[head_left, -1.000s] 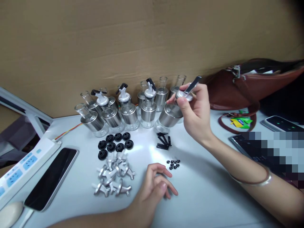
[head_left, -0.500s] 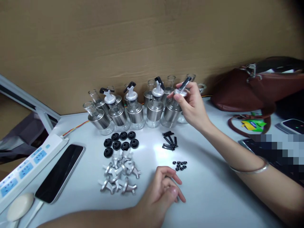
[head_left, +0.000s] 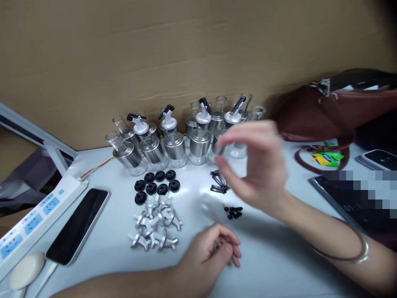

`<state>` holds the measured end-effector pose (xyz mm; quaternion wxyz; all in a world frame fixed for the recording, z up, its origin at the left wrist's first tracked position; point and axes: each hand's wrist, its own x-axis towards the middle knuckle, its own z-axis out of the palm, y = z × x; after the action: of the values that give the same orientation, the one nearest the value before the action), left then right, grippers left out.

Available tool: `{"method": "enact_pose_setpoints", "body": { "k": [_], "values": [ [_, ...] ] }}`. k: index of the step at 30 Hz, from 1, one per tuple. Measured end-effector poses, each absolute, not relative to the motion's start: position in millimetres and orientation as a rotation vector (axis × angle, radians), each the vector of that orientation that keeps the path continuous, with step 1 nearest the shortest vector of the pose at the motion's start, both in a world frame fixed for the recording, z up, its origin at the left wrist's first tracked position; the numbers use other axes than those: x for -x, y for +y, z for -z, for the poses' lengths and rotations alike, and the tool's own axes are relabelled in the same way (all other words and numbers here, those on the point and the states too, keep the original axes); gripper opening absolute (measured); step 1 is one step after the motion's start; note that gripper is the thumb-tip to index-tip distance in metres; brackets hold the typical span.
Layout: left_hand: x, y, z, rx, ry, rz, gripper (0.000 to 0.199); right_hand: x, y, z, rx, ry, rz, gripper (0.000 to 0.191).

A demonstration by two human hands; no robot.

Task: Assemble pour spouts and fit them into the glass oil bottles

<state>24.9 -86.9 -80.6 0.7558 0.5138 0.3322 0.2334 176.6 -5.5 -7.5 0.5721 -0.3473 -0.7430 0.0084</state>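
Observation:
My right hand (head_left: 259,169), blurred by motion, is raised above the table with thumb and fingers apart and nothing between them. Just behind it, a silver pourer with a black lever (head_left: 233,117) sits in the neck of a glass bottle with a steel sleeve (head_left: 218,142), partly hidden. Three more bottles to its left carry similar pourers, such as this pourer (head_left: 204,114). My left hand (head_left: 214,256) rests on the table, fingers loosely curled, with no object visible in it. Near it are small black pieces (head_left: 233,212) and slim black levers (head_left: 218,188).
Silver pourer spouts (head_left: 156,223) lie heaped left of centre, below several black ribbed stoppers (head_left: 151,188). Open-necked bottles (head_left: 127,155) stand along the cardboard wall (head_left: 155,58). A phone (head_left: 79,225) and power strip (head_left: 40,221) lie left; a brown bag (head_left: 310,116) is right.
My right hand has let go of the pourer on the rightmost front bottle and drawn back towards me. My left hand's fingers have curled in slightly.

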Motion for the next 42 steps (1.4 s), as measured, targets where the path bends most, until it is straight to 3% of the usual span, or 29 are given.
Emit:
{"method": "enact_pose_setpoints", "body": {
  "k": [5, 12, 27, 34, 38, 40, 42],
  "values": [
    [-20, -86, 88, -1.263, 0.675, -0.526, 0.031, -150, -20, 29, 0.764, -2.674, -0.472, 0.022],
    [-16, -88, 96, -1.285, 0.645, -0.507, 0.032, -136, -25, 45, 0.811, -2.902, -0.468, 0.022],
    [-16, -87, 92, -1.310, 0.691, -0.490, 0.021, -140, -24, 52, 0.856, -2.772, -0.600, 0.007],
    [-17, -85, 90, -1.279, 0.708, -0.461, 0.014, -141, -25, 50, 0.843, -2.804, -0.585, 0.023],
    [-20, -86, 88, -1.198, 0.738, -0.449, 0.010, -157, -28, 41, 0.968, -2.428, -0.831, 0.042],
    [-22, -87, 89, -1.127, 0.726, -0.500, 0.005, -169, -30, 37, 1.046, -2.195, -1.006, 0.033],
    [-23, -88, 91, -1.059, 0.698, -0.592, 0.014, -182, -33, 37, 1.109, -1.967, -1.149, 0.025]
  ]
}}
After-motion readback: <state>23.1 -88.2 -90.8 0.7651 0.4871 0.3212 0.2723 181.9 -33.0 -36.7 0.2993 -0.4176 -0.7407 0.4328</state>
